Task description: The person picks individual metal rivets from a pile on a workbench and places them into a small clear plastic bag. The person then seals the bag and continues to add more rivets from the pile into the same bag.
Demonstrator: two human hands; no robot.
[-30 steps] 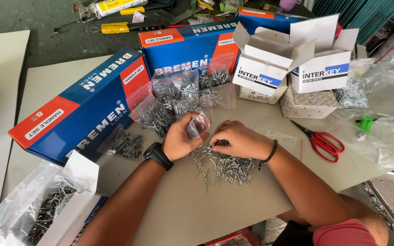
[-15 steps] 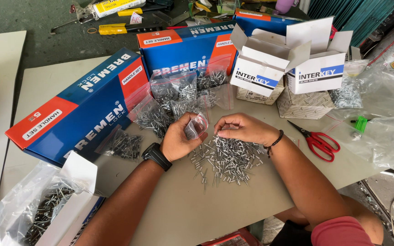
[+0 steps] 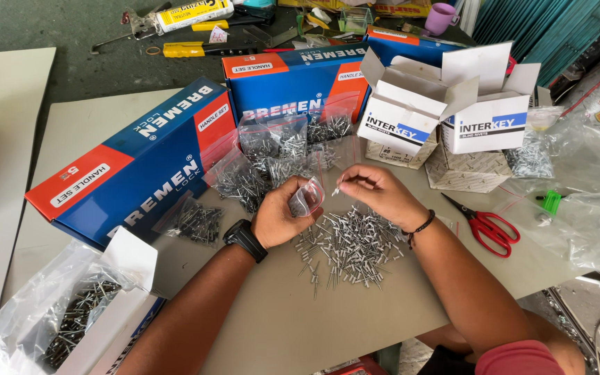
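My left hand [image 3: 280, 217] holds a small clear plastic bag [image 3: 307, 196] open at mid-table; a black watch sits on that wrist. My right hand [image 3: 375, 192] pinches one silver rivet [image 3: 339, 185] between thumb and fingers, just right of the bag's mouth. Under and in front of both hands lies a loose pile of silver rivets [image 3: 345, 246] on the beige board. Several filled clear bags of rivets [image 3: 272, 158] are heaped just beyond the hands.
Two long blue and red boxes [image 3: 130, 167] lie at the left and back. Two open white boxes [image 3: 446, 111] stand at the right, red scissors [image 3: 484, 226] beside them. A bag-lined box of dark rivets [image 3: 71, 319] sits near left. Clear plastic sheets [image 3: 585, 208] lie far right.
My right hand has risen off the rivet pile and moved up toward the bag with a rivet pinched in it. My left hand has stayed put with the bag.
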